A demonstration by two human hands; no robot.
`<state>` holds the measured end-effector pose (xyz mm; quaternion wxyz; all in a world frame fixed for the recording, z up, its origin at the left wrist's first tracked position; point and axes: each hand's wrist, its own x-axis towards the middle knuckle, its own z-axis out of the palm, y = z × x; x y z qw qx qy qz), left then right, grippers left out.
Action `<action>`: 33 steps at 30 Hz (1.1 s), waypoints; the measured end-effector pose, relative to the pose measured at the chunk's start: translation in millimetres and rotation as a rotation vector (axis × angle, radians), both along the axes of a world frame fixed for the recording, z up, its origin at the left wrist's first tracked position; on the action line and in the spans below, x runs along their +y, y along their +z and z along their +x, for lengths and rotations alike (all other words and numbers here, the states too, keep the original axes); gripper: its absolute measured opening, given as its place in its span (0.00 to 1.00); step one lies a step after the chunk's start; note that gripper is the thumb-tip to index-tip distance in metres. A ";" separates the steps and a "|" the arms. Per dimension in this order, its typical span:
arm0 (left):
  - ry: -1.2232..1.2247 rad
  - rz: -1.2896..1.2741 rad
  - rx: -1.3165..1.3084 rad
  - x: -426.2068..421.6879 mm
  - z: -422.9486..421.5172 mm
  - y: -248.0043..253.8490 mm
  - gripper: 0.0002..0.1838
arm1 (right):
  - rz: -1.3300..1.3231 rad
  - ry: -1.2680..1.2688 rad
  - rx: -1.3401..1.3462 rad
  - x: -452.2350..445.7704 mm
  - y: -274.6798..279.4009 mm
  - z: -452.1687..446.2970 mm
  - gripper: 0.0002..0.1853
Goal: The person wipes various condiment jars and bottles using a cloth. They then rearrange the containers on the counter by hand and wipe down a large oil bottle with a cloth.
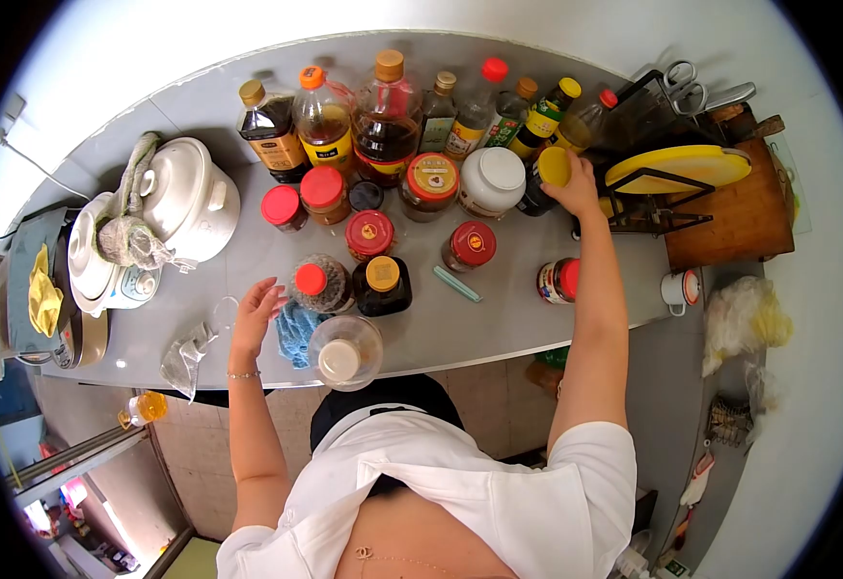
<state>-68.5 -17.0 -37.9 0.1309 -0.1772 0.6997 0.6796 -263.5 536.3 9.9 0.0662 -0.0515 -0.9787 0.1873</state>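
Note:
My right hand (576, 185) reaches to the back right of the counter and grips a dark jar with a yellow lid (553, 166). That jar stands beside a white tub (493, 181). My left hand (259, 309) hangs over the counter's left part with its fingers apart and nothing in them. Nearest to it are a blue cloth (297, 331) and a jar with a small red cap (312, 280). A dark bottle with a tan cap (382, 274) and a clear container with a pale lid (340, 359) stand just to the right of these.
Tall sauce bottles (387, 121) line the wall. Several red-lidded jars (323, 188) stand before them, with a green clip (457, 285) nearby. White lidded pots (185, 198) are at left. A rack with a yellow board (677, 169) and a small mug (680, 289) are at right.

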 end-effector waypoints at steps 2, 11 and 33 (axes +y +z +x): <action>-0.005 -0.005 0.000 -0.2 -0.3 -0.4 0.21 | -0.008 0.010 0.030 1.5 -5.8 -0.9 0.48; -0.024 -0.021 -0.002 -0.9 -2.1 3.5 0.20 | 0.132 0.176 0.184 -48.5 7.6 0.3 0.39; 0.015 -0.002 -0.006 -0.3 7.6 -1.3 0.21 | 0.450 0.050 -0.076 -61.2 -0.8 8.2 0.39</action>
